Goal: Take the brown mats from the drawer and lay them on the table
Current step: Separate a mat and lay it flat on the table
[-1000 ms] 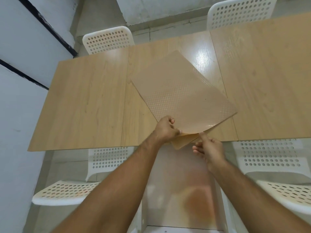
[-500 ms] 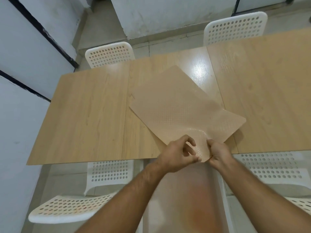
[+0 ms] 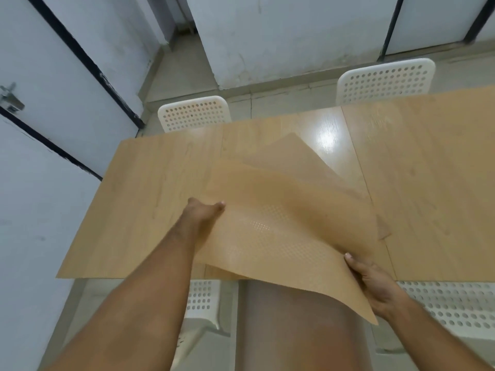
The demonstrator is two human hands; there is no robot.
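Two brown mats show in the head view, one above the other over the wooden table (image 3: 150, 210). The upper mat (image 3: 281, 236), covered in a fine dotted pattern, is held off the tabletop between both hands and bows in a soft wave. Its near corner hangs past the table's near edge, over a glossy brownish surface (image 3: 294, 338) low in the picture. The left hand (image 3: 205, 214) grips the upper mat at its left edge, with the thumb on top and the fingers tucked beneath, out of sight. The right hand (image 3: 375, 285) holds the near right edge, thumb pressed on top and fingers curled under the sheet. The lower mat (image 3: 300, 156) lies on the middle of the table, turned cornerwise. Its far corner shows beyond the upper mat, just beside a bright glare on the tabletop, and another corner peeks out at the right. Whether the two mats touch where they overlap cannot be told. A white perforated far left chair (image 3: 194, 113) and a far right chair (image 3: 385, 79) stand at the table's far side. A near left chair (image 3: 201, 293) and a near right chair (image 3: 450, 303) sit partly under its near edge. Pale walls with dark strips rise at the left and behind
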